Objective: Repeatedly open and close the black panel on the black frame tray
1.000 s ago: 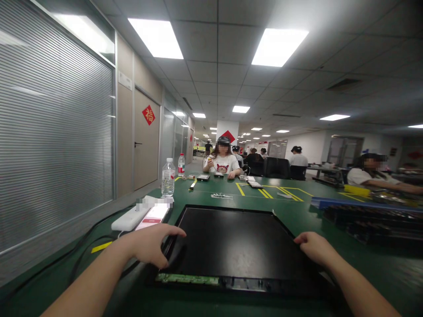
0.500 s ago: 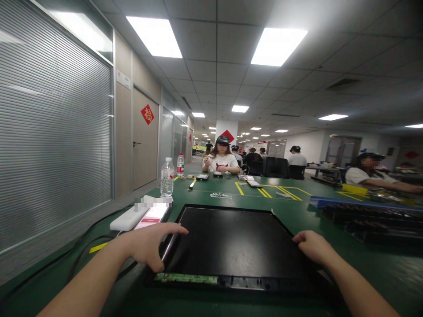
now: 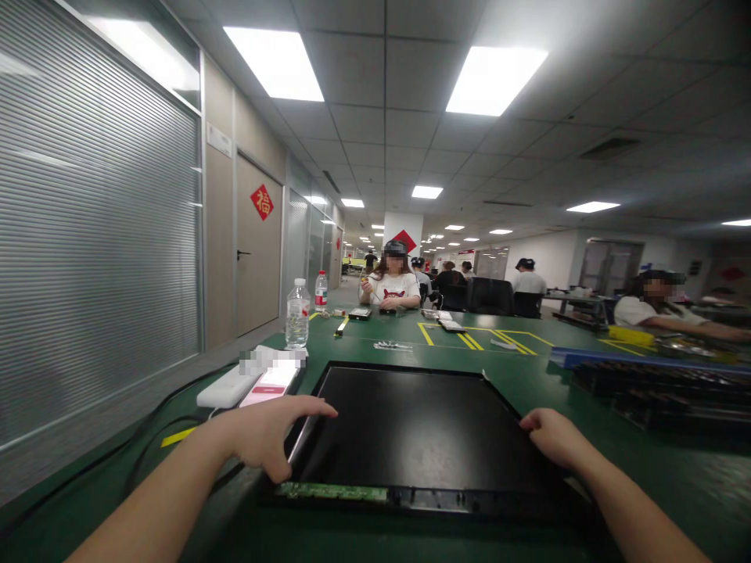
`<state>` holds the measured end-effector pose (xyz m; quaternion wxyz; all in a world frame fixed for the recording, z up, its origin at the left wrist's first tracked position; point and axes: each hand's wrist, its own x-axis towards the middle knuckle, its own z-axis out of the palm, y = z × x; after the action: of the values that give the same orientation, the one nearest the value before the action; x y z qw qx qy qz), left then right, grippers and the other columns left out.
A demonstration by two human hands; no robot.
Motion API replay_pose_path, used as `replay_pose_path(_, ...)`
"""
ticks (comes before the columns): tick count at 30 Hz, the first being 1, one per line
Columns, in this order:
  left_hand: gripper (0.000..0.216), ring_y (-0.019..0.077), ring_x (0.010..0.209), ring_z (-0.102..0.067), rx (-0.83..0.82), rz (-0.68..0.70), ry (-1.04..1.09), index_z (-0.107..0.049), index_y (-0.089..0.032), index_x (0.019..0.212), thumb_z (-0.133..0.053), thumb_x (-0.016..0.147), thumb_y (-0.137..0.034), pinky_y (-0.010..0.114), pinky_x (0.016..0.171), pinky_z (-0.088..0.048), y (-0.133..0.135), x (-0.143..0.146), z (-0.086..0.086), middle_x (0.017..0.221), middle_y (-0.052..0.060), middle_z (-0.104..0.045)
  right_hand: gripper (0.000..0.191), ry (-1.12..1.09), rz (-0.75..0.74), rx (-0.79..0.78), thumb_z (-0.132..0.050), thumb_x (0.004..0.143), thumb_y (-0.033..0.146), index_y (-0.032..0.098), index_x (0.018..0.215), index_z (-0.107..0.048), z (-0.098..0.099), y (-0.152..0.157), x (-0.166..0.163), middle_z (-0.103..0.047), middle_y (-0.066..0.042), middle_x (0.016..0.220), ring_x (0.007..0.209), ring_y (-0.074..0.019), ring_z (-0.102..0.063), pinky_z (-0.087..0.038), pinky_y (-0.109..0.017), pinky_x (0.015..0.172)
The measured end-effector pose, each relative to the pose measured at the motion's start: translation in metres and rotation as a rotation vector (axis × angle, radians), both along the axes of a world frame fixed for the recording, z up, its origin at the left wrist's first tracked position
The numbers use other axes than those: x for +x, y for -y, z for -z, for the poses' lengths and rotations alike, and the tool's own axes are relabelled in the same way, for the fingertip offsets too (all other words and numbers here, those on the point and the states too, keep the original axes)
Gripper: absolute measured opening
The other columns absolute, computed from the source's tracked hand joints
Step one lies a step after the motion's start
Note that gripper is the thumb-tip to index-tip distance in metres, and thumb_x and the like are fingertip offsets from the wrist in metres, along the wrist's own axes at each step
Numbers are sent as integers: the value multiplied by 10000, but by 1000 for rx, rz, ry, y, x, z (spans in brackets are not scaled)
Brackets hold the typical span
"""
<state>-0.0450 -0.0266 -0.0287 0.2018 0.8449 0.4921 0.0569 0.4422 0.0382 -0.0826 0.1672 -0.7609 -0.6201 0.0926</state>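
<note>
A black flat monitor panel (image 3: 419, 426) lies face up on the green table (image 3: 516, 367) right in front of me, with a green circuit strip (image 3: 332, 492) showing along its near edge. My left hand (image 3: 267, 434) grips the panel's left edge, thumb below and fingers over the frame. My right hand (image 3: 555, 438) holds the right edge with curled fingers.
A white power strip (image 3: 226, 387) and a phone with a red-and-white screen (image 3: 271, 382) lie left of the panel, with black cables trailing off. Two water bottles (image 3: 297, 315) stand beyond. Dark trays (image 3: 662, 387) fill the right side. Other people sit at the far end and right.
Almost nothing: both hands stay on the panel's edges; the view has shifted very slightly.
</note>
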Motion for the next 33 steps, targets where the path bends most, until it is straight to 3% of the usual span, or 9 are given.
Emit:
replay_pose_path(10, 915, 278, 1194, -423, -18, -81, 14, -399, -354, 1281, -754, 438, -350, 374, 985, -352, -2, -2, -1, 1337, -6, -446, 332, -33, -11, -7, -460, 579, 42, 196, 749, -699, 1, 0, 0, -706, -40, 815, 795, -173, -636, -427, -216, 636)
replay_pose_path(33, 849, 259, 1139, -481, 62, -64, -11, -435, -329, 1267, -708, 464, -315, 335, 971, -370, 4, 7, -2, 1299, -15, -492, 333, -60, -38, -17, -450, 558, 23, 178, 714, -700, -2, 3, -3, -706, -48, 762, 764, -179, -637, -421, -222, 620)
